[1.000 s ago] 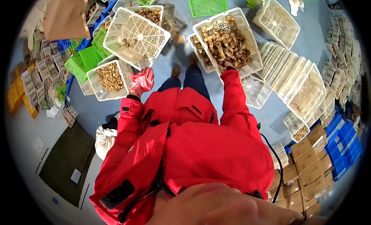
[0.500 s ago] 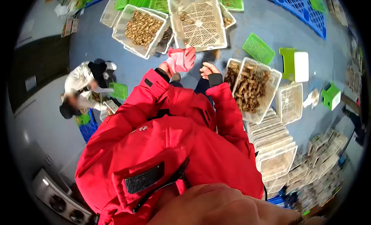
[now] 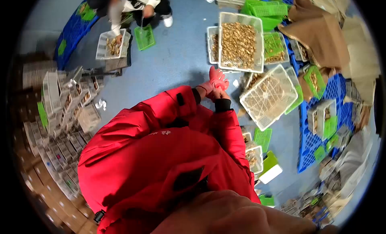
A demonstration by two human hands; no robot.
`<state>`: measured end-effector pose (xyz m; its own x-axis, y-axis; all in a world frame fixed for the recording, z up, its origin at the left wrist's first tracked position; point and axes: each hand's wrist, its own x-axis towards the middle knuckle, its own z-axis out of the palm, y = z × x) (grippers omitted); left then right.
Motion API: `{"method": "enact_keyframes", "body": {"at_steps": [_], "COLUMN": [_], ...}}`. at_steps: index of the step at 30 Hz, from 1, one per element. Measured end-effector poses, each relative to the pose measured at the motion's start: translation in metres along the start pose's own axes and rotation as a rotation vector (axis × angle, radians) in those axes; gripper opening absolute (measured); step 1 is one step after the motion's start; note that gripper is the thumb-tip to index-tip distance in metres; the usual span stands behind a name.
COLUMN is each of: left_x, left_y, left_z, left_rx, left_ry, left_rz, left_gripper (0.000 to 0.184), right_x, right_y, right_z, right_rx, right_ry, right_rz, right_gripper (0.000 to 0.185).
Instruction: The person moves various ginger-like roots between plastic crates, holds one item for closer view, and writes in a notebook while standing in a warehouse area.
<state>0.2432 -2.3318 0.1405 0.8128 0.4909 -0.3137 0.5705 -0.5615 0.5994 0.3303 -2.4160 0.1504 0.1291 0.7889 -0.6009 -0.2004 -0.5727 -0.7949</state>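
Observation:
A pink glove (image 3: pixel 218 75) covers my left hand (image 3: pixel 213 82), its fingers reaching forward and apart. Bare, my right hand (image 3: pixel 220 94) presses against the glove near the palm, its fingers closed on it; the fingertips are partly hidden. Just beyond both hands stands a white plastic crate (image 3: pixel 241 68) filled with small yellowish-brown pieces, whose kind I cannot make out. A tilted white crate (image 3: pixel 268 96) with a lattice bottom lies to the right, with some of the same pieces in it.
A co-worker (image 3: pixel 148 11) reaches into a white crate (image 3: pixel 105 56) at upper left, beside a green basket (image 3: pixel 144 37). Blue pallets (image 3: pixel 317 125) and brown cloth (image 3: pixel 321 37) lie right. Crates (image 3: pixel 56 93) are stacked left; a green-and-white stool (image 3: pixel 270 169) stands lower right.
My view and body have turned left, so the crates now appear farther right and the co-worker at the top. My right hand has come onto the glove on my left hand.

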Motion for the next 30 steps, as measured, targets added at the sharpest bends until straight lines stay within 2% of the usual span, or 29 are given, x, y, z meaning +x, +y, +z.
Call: {"method": "enact_keyframes", "body": {"at_steps": [1,5,7,8,9,11,12,14,16,17,18,19,22,26,27,28,30], "left_x": [-0.008,-0.044,-0.064,-0.07,-0.073,-0.082,-0.091,-0.11,-0.109,-0.114,-0.12,-0.118,-0.101,-0.085,-0.084,-0.086,-0.087], "left_y": [-0.016,-0.114,-0.108,-0.125,-0.147,-0.183,-0.191,-0.203,-0.213,-0.202,-0.189,-0.197,-0.217,-0.24,-0.247,-0.253,-0.264], "left_z": [-0.013,-0.006,-0.035,-0.038,-0.034,-0.012,-0.014,-0.021,-0.037,-0.079,-0.123,-0.145,-0.178,-0.191,-0.194,-0.196,-0.196], "left_rx": [0.348,0.922,0.551,0.405,0.255,0.379,0.516,0.784,1.03,0.621,0.205,0.184,-0.069,-0.284,-0.418,-0.646,-1.567], "left_ry": [-0.006,0.188,0.226,0.361,0.51,0.729,0.558,0.208,-0.161,0.163,0.453,0.389,0.247,0.397,0.469,0.561,0.785], "left_rz": [-0.068,-0.224,-0.471,-0.545,-0.598,-0.597,-0.636,-0.673,-0.661,-0.632,-0.497,-0.551,-0.614,-0.615,-0.601,-0.57,-0.362], "left_gripper": [0.045,0.045,0.044,0.043,0.043,0.045,0.05,0.059,0.07,0.062,0.055,0.056,0.052,0.046,0.045,0.043,0.041], "right_x": [0.013,0.047,0.056,0.068,0.069,0.08,0.073,0.11,0.134,0.146,0.161,0.168,0.184,0.207,0.209,0.215,0.228], "right_y": [-0.009,-0.043,-0.038,-0.031,-0.047,-0.069,-0.103,-0.076,-0.08,-0.081,-0.089,-0.109,-0.152,-0.181,-0.195,-0.199,-0.183], "right_z": [0.019,0.091,0.104,0.122,0.136,0.167,0.186,0.201,0.21,0.214,0.215,0.224,0.233,0.245,0.248,0.253,0.265], "right_rx": [-0.028,-0.102,-0.143,0.064,-0.001,-0.148,-0.205,-0.327,-0.24,-0.197,-0.206,-0.307,-0.266,-0.513,-0.662,-0.718,-0.832], "right_ry": [-0.02,-0.161,-0.277,-0.353,-0.345,-0.41,-0.516,-0.609,-0.651,-0.657,-0.647,-0.624,-0.554,-0.551,-0.661,-0.702,-0.785], "right_rz": [-0.056,-0.165,-0.205,-0.244,-0.253,-0.3,-0.166,-0.547,-0.299,-0.177,-0.043,-0.279,-0.269,-0.497,-0.542,-0.586,-0.658], "right_gripper": [0.028,0.021,0.017,0.022,0.025,0.03,0.028,0.023,0.017,0.017,0.018,0.019,0.02,0.016,0.021,0.026,0.035]}}
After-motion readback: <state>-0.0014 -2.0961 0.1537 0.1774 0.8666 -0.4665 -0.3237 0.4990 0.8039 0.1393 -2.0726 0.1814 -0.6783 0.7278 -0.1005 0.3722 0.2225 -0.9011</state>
